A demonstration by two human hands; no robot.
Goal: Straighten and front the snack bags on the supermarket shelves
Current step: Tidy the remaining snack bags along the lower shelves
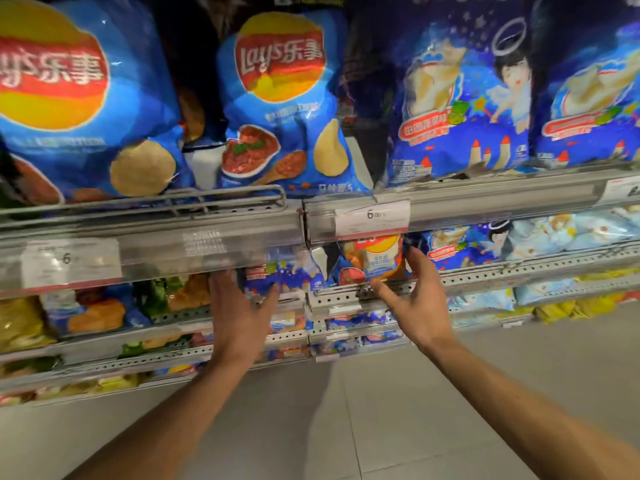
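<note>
On the second shelf, just under the upper shelf rail, a small dark blue snack bag (284,271) leans beside a blue and orange Lay's bag (372,259). My left hand (239,313) reaches in with straight fingers; its fingertips disappear under the rail and its thumb touches the dark blue bag's lower edge. My right hand (415,299) is spread open, fingers against the right side of the Lay's bag, thumb along the perforated shelf edge (346,296). Neither hand grips anything.
The upper shelf holds large blue Lay's bags (280,105) on the left and dark blue angel-print bags (460,98) on the right, behind a grey rail with a price tag (372,220). Lower shelves carry more small bags. Grey floor tiles (346,427) lie below.
</note>
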